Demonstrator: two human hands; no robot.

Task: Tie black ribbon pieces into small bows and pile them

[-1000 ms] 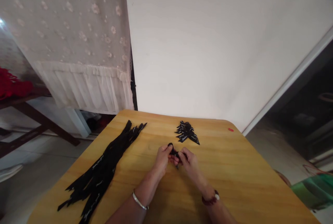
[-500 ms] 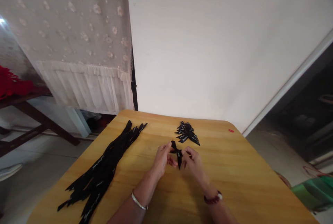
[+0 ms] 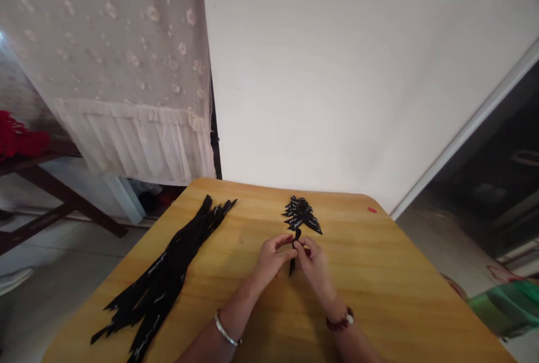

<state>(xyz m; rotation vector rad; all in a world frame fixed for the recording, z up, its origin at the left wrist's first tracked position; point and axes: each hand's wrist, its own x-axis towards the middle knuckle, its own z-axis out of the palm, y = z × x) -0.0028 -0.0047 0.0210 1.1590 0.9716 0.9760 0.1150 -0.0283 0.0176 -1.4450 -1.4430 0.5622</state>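
A short black ribbon point(image 3: 292, 266) is pinched between my two hands above the table, one end pointing down and a curved part rising above the fingers. My left hand point(image 3: 273, 256) closes on it from the left, thumb and index finger together. From the right, my right hand point(image 3: 312, 261) pinches the same ribbon, its fingertips almost touching the left ones. The middle of the ribbon is hidden by the fingers. Just beyond lies a small pile of black ribbon bows point(image 3: 302, 214) with white lettering.
Long black ribbon strips point(image 3: 168, 273) with white script lie in a bundle on the left of the wooden table point(image 3: 370, 295). A small red piece point(image 3: 372, 210) is near the far right corner. Behind the table stands a white wall point(image 3: 337, 82), with a lace curtain point(image 3: 138, 71) at left.
My left hand has moved right and its fingers have come close to the right hand's. The ribbon's upper loop, spread leftward before, is now gathered between the fingertips.
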